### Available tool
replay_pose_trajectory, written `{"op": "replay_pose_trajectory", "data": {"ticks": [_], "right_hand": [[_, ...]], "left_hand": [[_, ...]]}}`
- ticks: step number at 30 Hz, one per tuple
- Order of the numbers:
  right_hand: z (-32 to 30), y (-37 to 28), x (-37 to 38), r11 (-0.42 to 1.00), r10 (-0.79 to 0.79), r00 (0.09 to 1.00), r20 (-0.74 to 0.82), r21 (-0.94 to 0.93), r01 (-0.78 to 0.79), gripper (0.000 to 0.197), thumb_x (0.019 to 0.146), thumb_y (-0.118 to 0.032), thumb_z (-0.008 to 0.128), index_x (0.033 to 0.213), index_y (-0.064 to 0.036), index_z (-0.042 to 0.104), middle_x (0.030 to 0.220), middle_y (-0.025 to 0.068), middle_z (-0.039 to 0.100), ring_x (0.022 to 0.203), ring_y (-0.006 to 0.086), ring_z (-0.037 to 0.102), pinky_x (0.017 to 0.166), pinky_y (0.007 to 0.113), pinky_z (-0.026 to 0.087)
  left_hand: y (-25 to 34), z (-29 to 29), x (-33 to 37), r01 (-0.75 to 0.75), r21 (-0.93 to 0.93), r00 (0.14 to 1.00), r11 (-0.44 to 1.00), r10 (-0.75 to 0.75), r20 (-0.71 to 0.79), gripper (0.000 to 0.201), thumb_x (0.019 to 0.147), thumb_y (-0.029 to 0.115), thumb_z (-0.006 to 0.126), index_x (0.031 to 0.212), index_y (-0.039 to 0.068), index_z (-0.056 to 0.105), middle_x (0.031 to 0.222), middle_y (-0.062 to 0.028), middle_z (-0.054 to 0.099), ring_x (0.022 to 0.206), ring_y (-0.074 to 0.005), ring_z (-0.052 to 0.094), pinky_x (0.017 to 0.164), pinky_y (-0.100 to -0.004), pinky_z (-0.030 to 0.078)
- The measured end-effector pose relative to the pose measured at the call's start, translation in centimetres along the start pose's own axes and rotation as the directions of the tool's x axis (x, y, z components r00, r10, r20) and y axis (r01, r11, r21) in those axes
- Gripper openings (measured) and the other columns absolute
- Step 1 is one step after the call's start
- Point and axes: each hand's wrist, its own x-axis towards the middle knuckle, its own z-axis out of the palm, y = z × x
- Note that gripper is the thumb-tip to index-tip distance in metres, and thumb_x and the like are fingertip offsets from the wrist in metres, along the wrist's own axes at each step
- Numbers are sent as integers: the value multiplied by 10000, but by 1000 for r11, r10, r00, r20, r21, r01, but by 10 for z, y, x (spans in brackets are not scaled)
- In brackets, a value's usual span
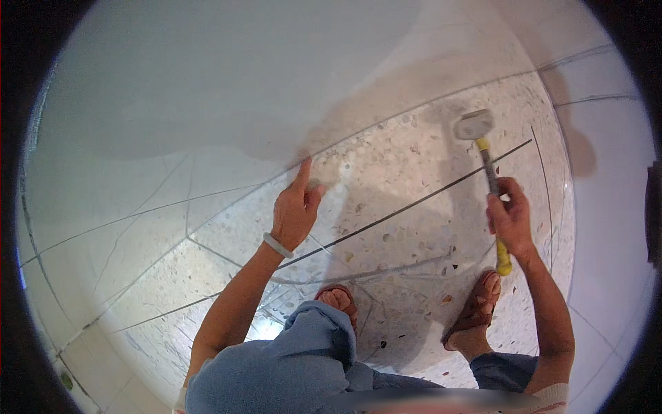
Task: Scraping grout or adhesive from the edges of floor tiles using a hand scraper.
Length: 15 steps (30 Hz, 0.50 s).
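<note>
My right hand (509, 214) is wrapped around the handle of a mallet (474, 125). Its pale, blocky head is raised beyond the hand and slightly blurred; the dark handle has yellow at the collar and at the butt. Off to the left, my left hand (295, 212) holds nothing. Its index finger is stretched out to the seam where the speckled floor meets the pale wall, and the thumb stands apart from it. The fingertip appears to touch that seam. A light bangle circles my left wrist.
Speckled terrazzo flooring (407, 228) with dark strips runs under my sandalled feet. A smooth pale wall (207, 83) rises along the far side, and another white wall (607, 200) bounds the right. My bent knee in blue trousers (276, 372) sits below the left forearm.
</note>
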Motion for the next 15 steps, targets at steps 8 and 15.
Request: {"op": "replay_pose_trajectory", "data": {"ticks": [8, 15], "right_hand": [[63, -19, -35, 998, 8, 982, 187, -60, 4, 227, 879, -80, 595, 1062, 18, 502, 862, 60, 540, 662, 92, 531, 570, 256, 482], [92, -21, -45, 996, 87, 954, 288, -3, -90, 239, 862, -69, 605, 1069, 4, 510, 828, 65, 551, 689, 108, 540, 608, 278, 482]], "left_hand": [[-4, 18, -1, -143, 133, 975, 981, 163, -151, 646, 882, 148, 616, 1445, 6, 334, 905, -210, 643, 745, -348, 642, 640, -444, 503], [-4, 14, 1, -110, 195, 984, 975, 134, -114, 665, 902, 160, 612, 1471, 28, 295, 993, -245, 642, 798, -389, 651, 676, -451, 512]]}}
